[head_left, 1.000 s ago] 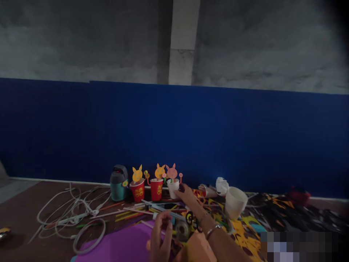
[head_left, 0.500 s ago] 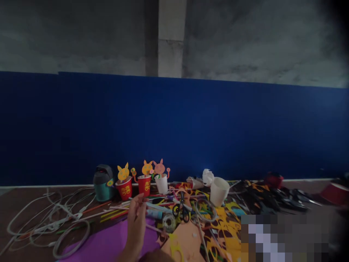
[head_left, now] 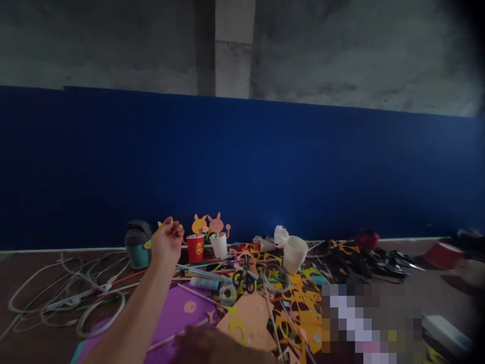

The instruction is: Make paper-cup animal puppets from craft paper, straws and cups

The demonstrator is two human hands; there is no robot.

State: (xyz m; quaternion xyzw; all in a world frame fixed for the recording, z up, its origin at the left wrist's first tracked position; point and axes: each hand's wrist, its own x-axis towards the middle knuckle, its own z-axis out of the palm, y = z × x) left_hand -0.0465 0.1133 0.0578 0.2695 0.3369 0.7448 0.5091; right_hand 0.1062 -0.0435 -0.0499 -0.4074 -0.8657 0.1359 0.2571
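My left hand (head_left: 168, 241) reaches in from the lower left with its fingers bent together. It covers most of the leftmost red cup and its orange paper cat, of which only edges show. Whether the fingers touch the cat, or hold something small, is hidden. Just right of the hand stands a red paper cup (head_left: 195, 249) with an orange paper cat (head_left: 199, 225). Beside it is a white cup (head_left: 219, 246) with a pink paper cat (head_left: 216, 223). Left of the hand is a teal and grey bottle (head_left: 137, 250). My right hand is out of view.
Purple paper (head_left: 182, 308), black scissors (head_left: 245, 277), a tape roll (head_left: 228, 294) and orange paper scraps (head_left: 303, 303) cover the middle. White cables (head_left: 68, 283) loop at left. A larger white cup (head_left: 294, 254) stands right of centre. A brown blur (head_left: 220, 349) fills the bottom middle.
My left hand has moved left and up, from in front of the middle red cup to in front of the leftmost one. The view has shifted slightly.
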